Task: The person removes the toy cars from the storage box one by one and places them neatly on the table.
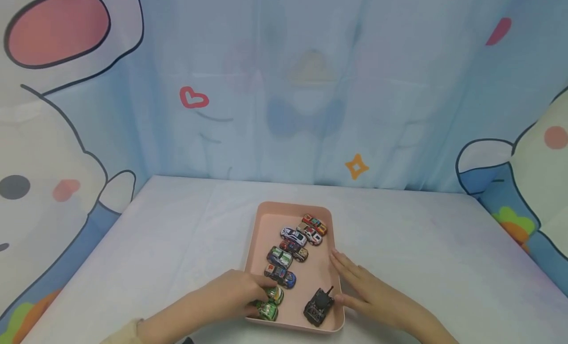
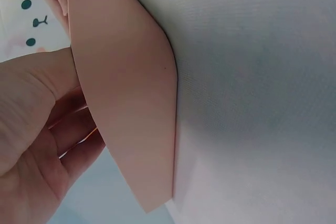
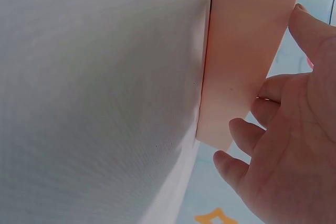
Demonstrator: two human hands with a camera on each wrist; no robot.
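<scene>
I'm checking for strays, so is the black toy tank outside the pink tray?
No, the black toy tank sits inside the pink tray, in its near right corner.

Pink rect. tray (image 1: 314,271), flat; 2 grn toy cars (image 1: 268,311) in near L corner.

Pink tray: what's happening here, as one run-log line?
left hand: at green toy cars, grip unclear | right hand: at right rim of pink tray | dark toy tank: inside tray

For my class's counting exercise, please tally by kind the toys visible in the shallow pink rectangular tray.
Small multicoloured toy cars: 8, two partly hidden by the left hand
Black toy tank with a thin barrel: 1
Total: 9
</scene>
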